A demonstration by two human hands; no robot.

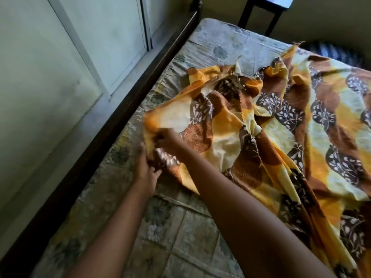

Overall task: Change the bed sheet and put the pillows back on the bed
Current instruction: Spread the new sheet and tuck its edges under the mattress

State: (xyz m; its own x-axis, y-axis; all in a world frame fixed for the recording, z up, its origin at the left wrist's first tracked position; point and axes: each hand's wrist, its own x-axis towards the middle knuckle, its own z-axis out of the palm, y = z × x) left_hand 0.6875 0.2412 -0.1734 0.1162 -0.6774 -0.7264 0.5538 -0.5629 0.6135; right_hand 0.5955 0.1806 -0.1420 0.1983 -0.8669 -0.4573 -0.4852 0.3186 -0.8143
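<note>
A yellow, orange and brown leaf-print bed sheet (281, 125) lies crumpled over the right half of a bare mattress (180, 227) with a faded flower print. Its left corner is bunched near the mattress's left side. My left hand (145, 173) grips the underside of that corner. My right hand (170, 142) pinches the sheet's edge just above it. Both forearms reach in from the bottom of the view. No pillow is clearly visible.
A dark wooden bed frame (120, 125) runs along the mattress's left side, close to a pale wall with panelled doors (70, 57). A dark-legged piece of furniture (259, 15) stands beyond the far end. Something dark and striped (333, 53) lies at the far right.
</note>
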